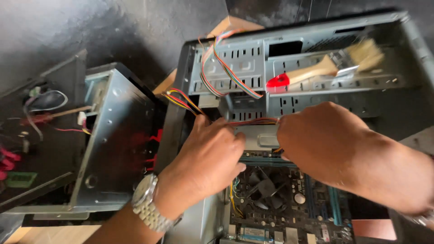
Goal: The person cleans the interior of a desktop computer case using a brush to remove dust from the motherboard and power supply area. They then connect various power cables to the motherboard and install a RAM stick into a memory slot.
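Left hand: the left hand (212, 151), with a metal wristwatch (149, 203) on its wrist, is laid knuckles-up over the middle of the open computer case (181, 90); its fingers are curled down toward a grey metal part (260, 135), but whether anything is pinched cannot be told, since the fingertips are hidden.
Right hand: the right hand (323, 140) is closed into a loose fist just beside the same grey part; what it is clamped on, if anything, cannot be told.
Wires: a bundle of red, yellow and black wires (183, 100) is run from the left wall of the case under the left hand, and red strands (253, 121) are seen between the two hands.
Risk to wires: the strands could be nicked or pulled from their plugs, it is judged, if the grey part is moved while they are trapped under it.
Risk to board: the circuit board (289, 212) and its black fan (264, 190) lie right below both hands (very little room there), so a slip could knock them.
Risk from brush: a paintbrush (325, 68) with a wooden handle and red tip is rested on the drive cage (239, 68); it could be jolted down into the case.
Flat cable: a striped ribbon cable (228, 72) is draped loosely over the cage, where it could be snagged.
Second case: another opened case (108, 135) is stood to the left, well apart from the hands.
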